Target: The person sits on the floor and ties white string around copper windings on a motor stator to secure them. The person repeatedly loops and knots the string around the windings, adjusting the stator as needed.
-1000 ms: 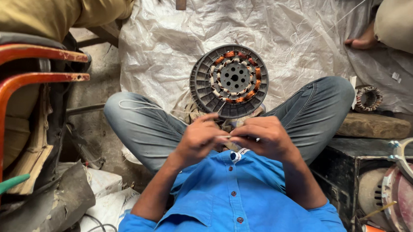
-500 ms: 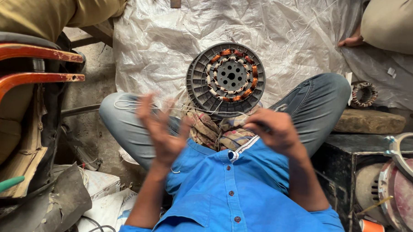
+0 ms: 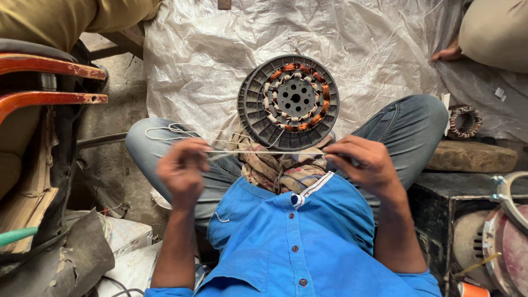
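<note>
So the big white plastic sheet (image 3: 361,35) is spread over the floor, and the round motor stator (image 3: 288,101) with its copper windings is propped on the lap, leaning between the crossed knees on a patterned cloth (image 3: 281,169). That part hasn't budged across the last second.

What has changed is the hands. A second ago both were bunched together low in front of the stator. Half a second ago they were flung apart, left palm open. Now they're pulled wide to either side at about the same height, and a thin white thread (image 3: 264,151) is stretched taut between them, just below the stator's rim. Loose loops of the same thread are draped over the left knee.

The left hand (image 3: 183,172) is pinched shut on one end of the thread, fingers curled in. The right hand (image 3: 366,164) is closed on the other end, thumb and fingertips pressed together.

Judging from that, a length of thread has just been drawn out and tensioned, so tying or lacing of the windings looks like what's being set up.
</note>
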